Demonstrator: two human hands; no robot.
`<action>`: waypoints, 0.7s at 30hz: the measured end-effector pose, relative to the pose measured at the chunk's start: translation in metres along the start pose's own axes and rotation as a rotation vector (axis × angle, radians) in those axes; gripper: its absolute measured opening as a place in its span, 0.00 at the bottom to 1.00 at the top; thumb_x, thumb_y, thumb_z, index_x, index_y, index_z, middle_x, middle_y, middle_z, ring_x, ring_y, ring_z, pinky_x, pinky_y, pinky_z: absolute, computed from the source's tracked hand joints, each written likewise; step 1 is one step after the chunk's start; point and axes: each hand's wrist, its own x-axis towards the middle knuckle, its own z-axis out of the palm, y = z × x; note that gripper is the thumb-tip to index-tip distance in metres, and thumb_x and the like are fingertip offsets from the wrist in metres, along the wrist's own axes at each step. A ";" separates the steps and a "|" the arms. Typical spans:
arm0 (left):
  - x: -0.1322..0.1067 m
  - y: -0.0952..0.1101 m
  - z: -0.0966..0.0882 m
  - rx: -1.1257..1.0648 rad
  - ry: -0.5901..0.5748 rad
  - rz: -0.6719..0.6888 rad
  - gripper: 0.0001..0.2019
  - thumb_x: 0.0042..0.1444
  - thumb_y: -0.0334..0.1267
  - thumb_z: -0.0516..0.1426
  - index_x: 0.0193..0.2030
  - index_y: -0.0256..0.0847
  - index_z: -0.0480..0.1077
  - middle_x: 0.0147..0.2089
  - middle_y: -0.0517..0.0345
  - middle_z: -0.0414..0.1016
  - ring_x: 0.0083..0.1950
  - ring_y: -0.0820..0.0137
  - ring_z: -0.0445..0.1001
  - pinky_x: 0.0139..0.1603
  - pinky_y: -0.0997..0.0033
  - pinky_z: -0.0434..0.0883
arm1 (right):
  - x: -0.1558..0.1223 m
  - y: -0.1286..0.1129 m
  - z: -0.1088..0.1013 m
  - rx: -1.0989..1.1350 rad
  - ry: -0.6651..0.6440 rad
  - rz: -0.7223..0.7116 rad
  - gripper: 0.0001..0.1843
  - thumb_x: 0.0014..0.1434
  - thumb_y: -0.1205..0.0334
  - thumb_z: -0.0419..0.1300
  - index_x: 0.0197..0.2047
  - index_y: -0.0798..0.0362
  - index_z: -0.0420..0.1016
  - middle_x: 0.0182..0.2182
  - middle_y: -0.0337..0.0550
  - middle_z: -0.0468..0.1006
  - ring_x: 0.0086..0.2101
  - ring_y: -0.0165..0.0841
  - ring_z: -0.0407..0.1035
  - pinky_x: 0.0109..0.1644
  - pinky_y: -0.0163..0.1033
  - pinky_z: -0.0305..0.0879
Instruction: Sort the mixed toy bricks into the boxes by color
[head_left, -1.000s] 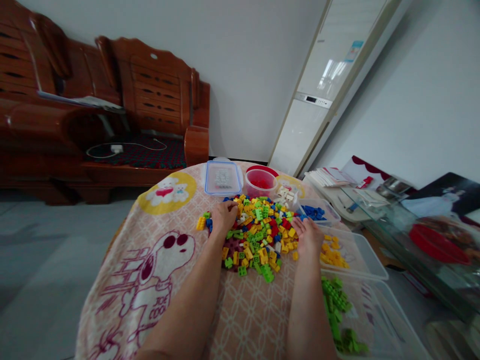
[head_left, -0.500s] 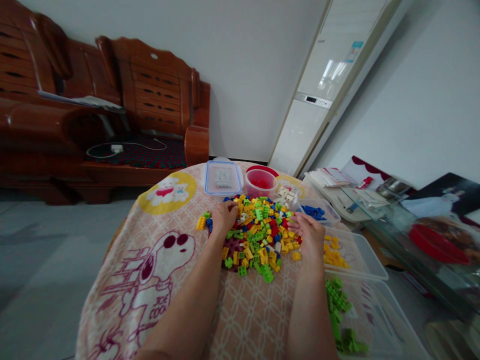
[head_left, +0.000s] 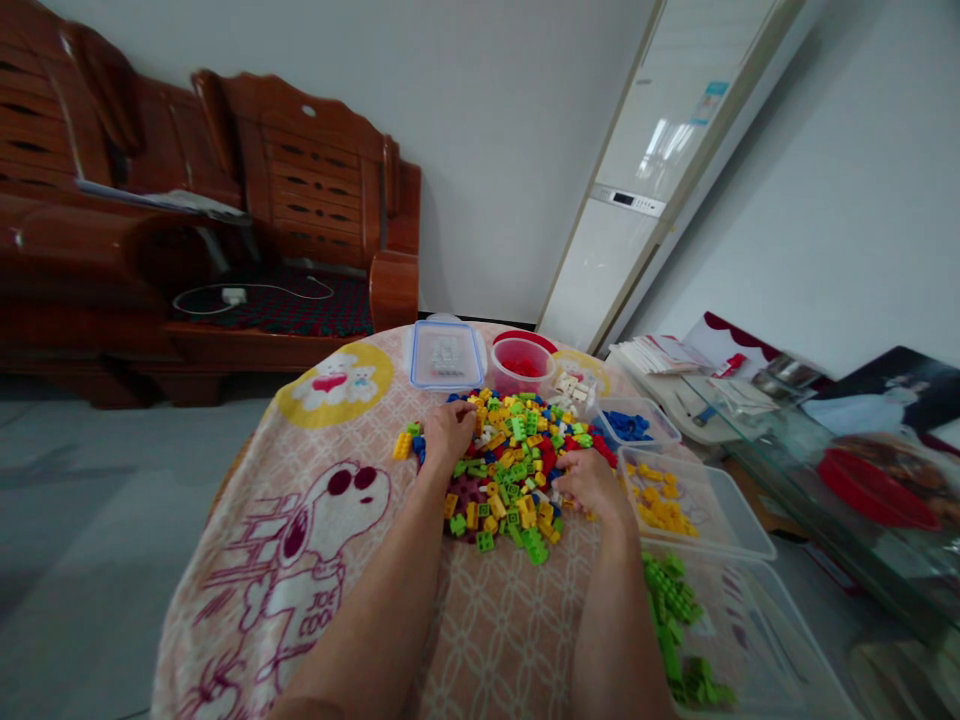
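Observation:
A heap of mixed toy building bricks (head_left: 517,470), in yellow, green, blue, red and white, lies on the cloth-covered table in front of me. My left hand (head_left: 450,432) rests at the heap's left side, its fingers curled together at the bricks. Whatever it pinches is too small to make out. On the right side of the heap, my right hand (head_left: 592,482) reaches in with thumb and forefinger a little apart, close to a white and a blue brick. Its other fingers are partly hidden.
To the right stand clear boxes of blue bricks (head_left: 628,426), yellow bricks (head_left: 664,505) and green bricks (head_left: 675,590). Behind the heap are a round tub (head_left: 523,345) of red bricks, white bricks (head_left: 571,390) and a blue-rimmed lidded box (head_left: 447,386). A glass table (head_left: 825,500) stands at right.
My right hand has moved left and slightly down, from the heap's right edge in among the bricks. My left hand has stayed in place.

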 end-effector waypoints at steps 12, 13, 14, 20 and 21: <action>0.000 -0.001 0.001 0.005 0.021 0.003 0.17 0.61 0.36 0.54 0.51 0.41 0.82 0.47 0.53 0.84 0.48 0.62 0.80 0.54 0.67 0.71 | -0.001 -0.003 0.000 0.212 -0.035 -0.004 0.08 0.51 0.63 0.63 0.37 0.52 0.74 0.18 0.31 0.72 0.18 0.28 0.65 0.23 0.31 0.58; 0.000 -0.001 0.001 0.007 0.020 0.002 0.17 0.61 0.36 0.54 0.51 0.41 0.82 0.47 0.53 0.84 0.48 0.62 0.80 0.54 0.67 0.71 | -0.002 -0.003 -0.002 0.318 -0.008 -0.009 0.09 0.52 0.62 0.63 0.38 0.52 0.73 0.18 0.31 0.72 0.17 0.28 0.65 0.21 0.31 0.58; 0.000 -0.001 0.001 0.007 0.018 0.002 0.17 0.61 0.36 0.54 0.51 0.42 0.81 0.47 0.53 0.84 0.48 0.62 0.80 0.54 0.67 0.71 | -0.002 -0.002 -0.004 0.411 0.036 -0.022 0.11 0.51 0.60 0.63 0.39 0.53 0.73 0.18 0.31 0.73 0.17 0.28 0.65 0.20 0.31 0.58; 0.001 -0.002 0.002 0.004 0.014 0.011 0.17 0.61 0.36 0.54 0.51 0.41 0.81 0.47 0.52 0.84 0.48 0.61 0.80 0.55 0.66 0.71 | 0.004 0.002 -0.004 0.778 0.310 -0.041 0.19 0.45 0.53 0.66 0.38 0.56 0.73 0.18 0.36 0.75 0.15 0.30 0.68 0.15 0.30 0.60; 0.001 -0.002 0.002 0.005 0.011 0.011 0.17 0.61 0.36 0.54 0.51 0.41 0.81 0.47 0.52 0.84 0.49 0.61 0.80 0.55 0.66 0.71 | 0.007 0.003 -0.003 0.832 0.357 -0.029 0.20 0.44 0.52 0.67 0.38 0.56 0.73 0.17 0.36 0.75 0.15 0.30 0.68 0.15 0.30 0.61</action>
